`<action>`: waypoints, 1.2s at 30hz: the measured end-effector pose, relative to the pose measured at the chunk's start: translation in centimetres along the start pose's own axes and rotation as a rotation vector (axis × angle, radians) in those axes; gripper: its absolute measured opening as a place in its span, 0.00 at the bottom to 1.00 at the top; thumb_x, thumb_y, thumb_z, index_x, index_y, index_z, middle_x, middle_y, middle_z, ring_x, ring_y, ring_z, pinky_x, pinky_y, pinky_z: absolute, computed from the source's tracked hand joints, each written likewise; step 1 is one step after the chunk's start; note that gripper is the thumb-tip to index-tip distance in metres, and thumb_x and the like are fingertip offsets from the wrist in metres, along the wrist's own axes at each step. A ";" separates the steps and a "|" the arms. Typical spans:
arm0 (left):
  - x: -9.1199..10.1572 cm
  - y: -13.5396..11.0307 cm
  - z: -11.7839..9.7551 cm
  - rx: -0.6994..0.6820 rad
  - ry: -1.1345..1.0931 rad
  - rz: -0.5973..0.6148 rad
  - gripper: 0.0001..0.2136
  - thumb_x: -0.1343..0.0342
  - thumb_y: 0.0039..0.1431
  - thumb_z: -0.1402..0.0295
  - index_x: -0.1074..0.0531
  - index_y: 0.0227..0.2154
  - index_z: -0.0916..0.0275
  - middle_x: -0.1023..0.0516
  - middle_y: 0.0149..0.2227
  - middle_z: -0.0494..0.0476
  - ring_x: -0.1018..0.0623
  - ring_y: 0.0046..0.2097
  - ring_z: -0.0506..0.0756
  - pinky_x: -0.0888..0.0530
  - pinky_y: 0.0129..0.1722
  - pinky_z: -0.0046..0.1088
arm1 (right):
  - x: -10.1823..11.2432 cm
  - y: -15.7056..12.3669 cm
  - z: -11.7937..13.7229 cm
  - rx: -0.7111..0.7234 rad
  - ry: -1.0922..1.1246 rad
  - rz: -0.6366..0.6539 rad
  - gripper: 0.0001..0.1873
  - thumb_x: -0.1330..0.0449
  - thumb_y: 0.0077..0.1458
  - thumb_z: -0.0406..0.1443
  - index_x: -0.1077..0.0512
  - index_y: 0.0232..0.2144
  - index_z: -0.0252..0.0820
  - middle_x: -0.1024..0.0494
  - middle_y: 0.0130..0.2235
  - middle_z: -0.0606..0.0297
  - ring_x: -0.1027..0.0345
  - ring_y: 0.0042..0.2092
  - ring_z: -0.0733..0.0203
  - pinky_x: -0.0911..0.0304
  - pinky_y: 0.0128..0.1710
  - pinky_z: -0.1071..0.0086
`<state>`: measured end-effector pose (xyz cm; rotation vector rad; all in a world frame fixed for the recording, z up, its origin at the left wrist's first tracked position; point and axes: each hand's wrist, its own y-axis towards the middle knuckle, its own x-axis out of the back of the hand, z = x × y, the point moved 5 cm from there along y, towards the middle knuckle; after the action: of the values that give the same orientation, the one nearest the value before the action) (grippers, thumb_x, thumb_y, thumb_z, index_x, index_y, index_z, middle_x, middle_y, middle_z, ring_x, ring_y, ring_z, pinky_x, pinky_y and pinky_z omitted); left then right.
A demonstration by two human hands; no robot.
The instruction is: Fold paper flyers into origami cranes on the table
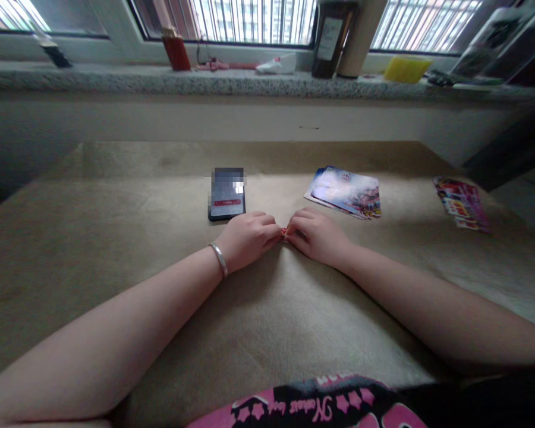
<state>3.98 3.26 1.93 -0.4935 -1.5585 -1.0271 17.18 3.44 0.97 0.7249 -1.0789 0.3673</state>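
My left hand [251, 236], with a silver bangle [219, 259] at its wrist, meets my right hand [317, 236] over the middle of the table. The fingers of both hands are closed in a pinch on a small red thing [284, 233]. Most of it is hidden by the fingertips, and its kind cannot be made out. Just beyond my left hand lies a phone [227, 195] with its screen lit and partly blurred. Past my right hand rests a stack of glossy printed cards [348, 189], slightly fanned.
Several colourful packets or cards [462, 205] lie overlapped at the table's right. The tan table [116, 196] reaches a white wall below the window. On the granite sill [232, 82] stand a red holder [176, 50], a dark bottle [332, 41] and a yellow sponge-like block [407, 69].
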 end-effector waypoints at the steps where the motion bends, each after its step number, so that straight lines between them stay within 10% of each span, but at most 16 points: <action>1: 0.0 -0.1 0.2 0.004 -0.011 0.002 0.11 0.50 0.63 0.66 0.27 0.29 0.63 0.25 0.29 0.54 0.27 0.32 0.52 0.32 0.32 0.26 | -0.1 0.0 -0.2 -0.007 0.027 0.002 0.06 0.44 0.56 0.35 0.31 0.28 0.41 0.26 0.33 0.61 0.36 0.39 0.58 0.40 0.39 0.66; 16: -0.4 -0.4 1.0 -0.008 -0.153 0.007 0.08 0.53 0.61 0.76 0.29 0.37 0.64 0.25 0.34 0.56 0.28 0.36 0.52 0.30 0.37 0.26 | 0.5 -0.2 -1.9 -0.119 0.204 -0.082 0.05 0.40 0.51 0.34 0.30 0.33 0.41 0.29 0.29 0.64 0.36 0.33 0.61 0.40 0.33 0.69; 24: -0.5 -0.5 1.9 0.100 -0.357 -0.017 0.08 0.52 0.56 0.78 0.29 0.33 0.64 0.25 0.33 0.55 0.27 0.36 0.52 0.30 0.38 0.26 | 0.9 -0.4 -0.3 0.154 0.277 -0.022 0.06 0.39 0.52 0.36 0.31 0.34 0.43 0.26 0.44 0.58 0.33 0.45 0.59 0.36 0.44 0.64; 36: -0.1 -0.4 2.1 0.232 -0.619 0.050 0.10 0.53 0.62 0.66 0.27 0.36 0.63 0.24 0.32 0.54 0.27 0.34 0.50 0.32 0.34 0.26 | 1.0 -0.3 -1.8 -0.083 0.282 -0.108 0.04 0.42 0.55 0.35 0.27 0.30 0.43 0.22 0.37 0.59 0.29 0.43 0.57 0.35 0.42 0.62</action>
<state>2.46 4.80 1.78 -0.7268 -2.1672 -0.6670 18.98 4.44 1.23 0.6330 -0.7807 0.3198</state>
